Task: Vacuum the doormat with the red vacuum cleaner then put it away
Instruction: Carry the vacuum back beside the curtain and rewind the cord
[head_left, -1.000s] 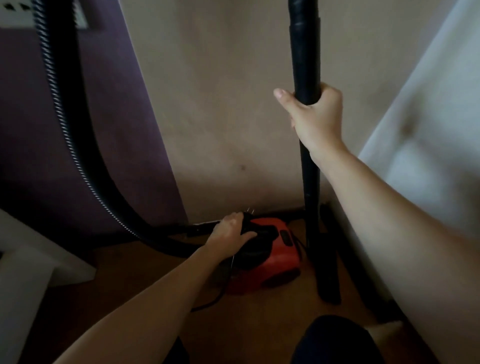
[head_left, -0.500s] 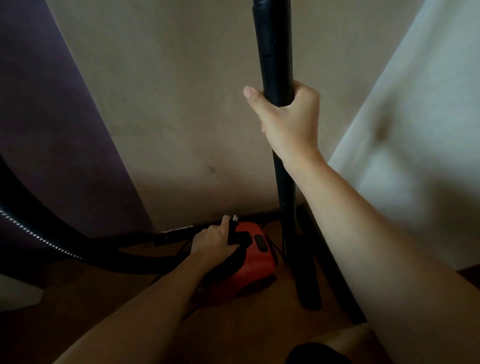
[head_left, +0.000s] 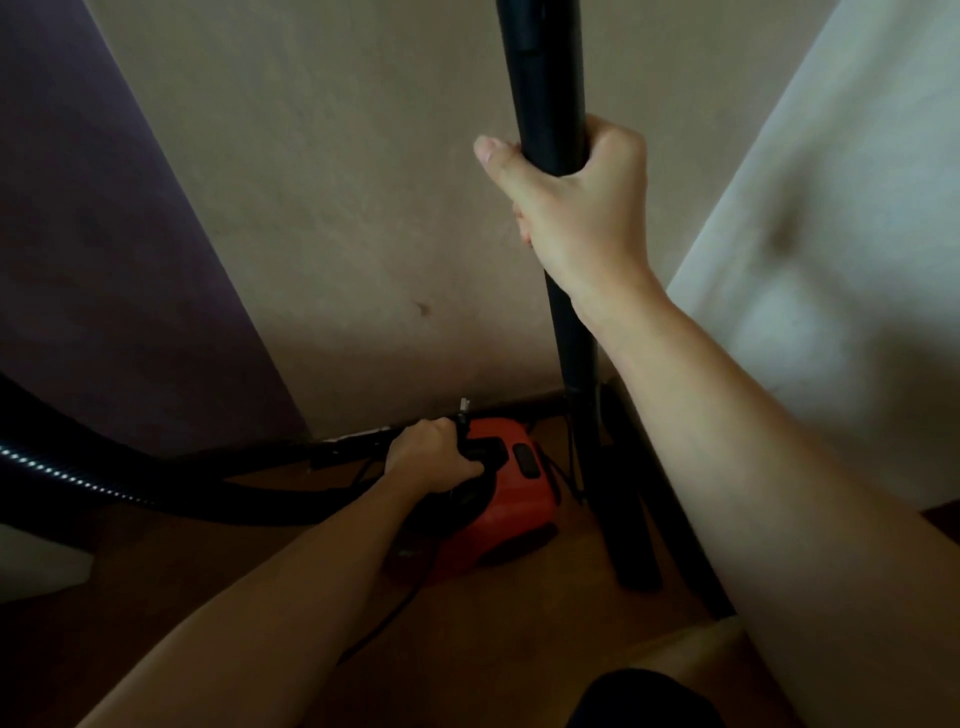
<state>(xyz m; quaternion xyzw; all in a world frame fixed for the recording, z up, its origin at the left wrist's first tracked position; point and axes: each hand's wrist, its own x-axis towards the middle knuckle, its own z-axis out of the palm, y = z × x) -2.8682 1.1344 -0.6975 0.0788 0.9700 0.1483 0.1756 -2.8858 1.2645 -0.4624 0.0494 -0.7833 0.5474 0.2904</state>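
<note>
Head view: left hand (head_left: 431, 462) is gripping the top handle of the red vacuum cleaner (head_left: 519, 488), which is sitting on the floor (head_left: 519, 623) in the corner, its body just under the fingers. Right hand (head_left: 571, 197) is clenching the upright black wand (head_left: 545, 78), which is running above and below the fingers. Body is looking rigid, probably liftable by the handle. Wand stiff, hose (head_left: 104, 483) floppy. Dust contents hidden.

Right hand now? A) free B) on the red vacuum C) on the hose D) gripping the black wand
D: the right hand is curled round the upright wand; it is the left hand that grips the vacuum by its top.
</note>
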